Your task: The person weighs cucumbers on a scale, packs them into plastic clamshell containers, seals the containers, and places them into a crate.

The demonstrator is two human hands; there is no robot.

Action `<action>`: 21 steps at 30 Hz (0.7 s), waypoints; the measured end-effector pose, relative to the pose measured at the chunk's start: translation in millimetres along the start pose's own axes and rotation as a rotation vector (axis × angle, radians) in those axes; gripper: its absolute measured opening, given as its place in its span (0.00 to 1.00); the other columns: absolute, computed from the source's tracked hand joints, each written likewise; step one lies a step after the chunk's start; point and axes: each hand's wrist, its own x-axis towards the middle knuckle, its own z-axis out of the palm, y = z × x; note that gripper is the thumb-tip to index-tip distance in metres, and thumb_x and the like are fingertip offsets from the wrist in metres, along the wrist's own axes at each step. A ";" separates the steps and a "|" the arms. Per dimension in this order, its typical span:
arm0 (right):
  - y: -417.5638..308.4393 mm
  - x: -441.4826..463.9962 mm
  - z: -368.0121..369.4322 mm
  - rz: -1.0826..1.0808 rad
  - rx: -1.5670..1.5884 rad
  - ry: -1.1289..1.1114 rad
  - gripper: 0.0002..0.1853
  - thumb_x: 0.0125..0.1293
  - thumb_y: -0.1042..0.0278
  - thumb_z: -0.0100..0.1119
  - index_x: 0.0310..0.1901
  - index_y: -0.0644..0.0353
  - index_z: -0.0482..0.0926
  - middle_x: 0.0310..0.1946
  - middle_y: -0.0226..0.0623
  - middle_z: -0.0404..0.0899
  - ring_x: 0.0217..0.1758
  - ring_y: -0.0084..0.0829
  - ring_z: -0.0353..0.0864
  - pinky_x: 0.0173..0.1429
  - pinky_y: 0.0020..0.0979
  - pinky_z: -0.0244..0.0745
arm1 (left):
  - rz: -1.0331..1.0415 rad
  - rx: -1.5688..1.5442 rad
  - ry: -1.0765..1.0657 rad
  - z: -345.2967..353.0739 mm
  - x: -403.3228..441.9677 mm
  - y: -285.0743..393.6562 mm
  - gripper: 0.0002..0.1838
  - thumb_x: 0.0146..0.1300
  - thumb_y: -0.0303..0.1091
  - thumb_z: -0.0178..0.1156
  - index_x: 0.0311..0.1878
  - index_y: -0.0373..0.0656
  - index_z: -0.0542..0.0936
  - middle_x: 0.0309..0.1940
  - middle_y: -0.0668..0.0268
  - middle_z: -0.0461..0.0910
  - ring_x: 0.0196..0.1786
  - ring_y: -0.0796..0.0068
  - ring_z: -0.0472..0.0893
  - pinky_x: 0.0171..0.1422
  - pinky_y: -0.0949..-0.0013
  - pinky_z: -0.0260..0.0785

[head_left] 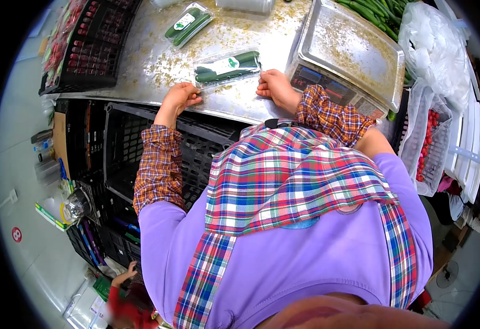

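Note:
A clear plastic pack of cucumbers (pixel 240 62) with a white label lies on the metal table in front of me. At its near left corner, my left hand (pixel 180 101) is closed, fingertips pinched together by the plastic. My right hand (pixel 277 89) has its thumb and fingers pinched at the pack's right end. Exactly how much of the plastic each hand grips is hard to see. Farther back to the left lies a second pack of cucumbers (pixel 189 25), touched by neither hand.
Right of the pack stands a metal-topped scale (pixel 355 46). Loose long green vegetables (pixel 369 12) and white plastic bags (pixel 434 52) lie beyond it. A black crate (pixel 94 46) of red produce is at left; another black crate (pixel 133 151) sits below the table edge. Another person's hand (pixel 125 274) shows lower left.

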 end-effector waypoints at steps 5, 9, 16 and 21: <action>0.5 -1.0 4.1 -0.045 -0.026 0.090 0.09 0.67 0.68 0.51 0.40 0.65 0.67 0.28 0.37 0.71 0.27 0.26 0.74 0.31 0.28 0.81 | 0.012 0.024 -0.035 2.4 2.6 -3.7 0.02 0.58 0.22 0.57 0.34 0.37 0.74 0.26 0.71 0.70 0.29 0.81 0.74 0.43 0.72 0.79; 4.7 -2.4 -0.3 -0.024 -0.026 0.044 0.10 0.66 0.68 0.52 0.42 0.66 0.68 0.30 0.39 0.72 0.27 0.27 0.75 0.31 0.28 0.82 | 0.044 0.024 -0.044 -10.6 2.3 -11.0 0.06 0.62 0.28 0.57 0.40 0.35 0.75 0.31 0.67 0.75 0.32 0.78 0.76 0.43 0.72 0.78; -10.7 -28.3 16.6 -0.087 -0.195 0.092 0.34 0.66 0.65 0.53 0.67 0.68 0.49 0.54 0.51 0.64 0.50 0.39 0.75 0.42 0.32 0.82 | 0.103 -0.047 0.103 -3.0 2.1 5.3 0.32 0.66 0.50 0.52 0.58 0.28 0.66 0.55 0.52 0.71 0.52 0.63 0.75 0.53 0.63 0.74; -13.2 -30.0 9.7 0.016 -0.005 0.001 0.27 0.65 0.68 0.53 0.62 0.65 0.57 0.52 0.44 0.67 0.51 0.43 0.72 0.49 0.40 0.77 | 0.165 0.024 0.149 38.9 -12.4 8.9 0.25 0.56 0.46 0.65 0.48 0.36 0.71 0.44 0.58 0.74 0.44 0.67 0.76 0.43 0.63 0.76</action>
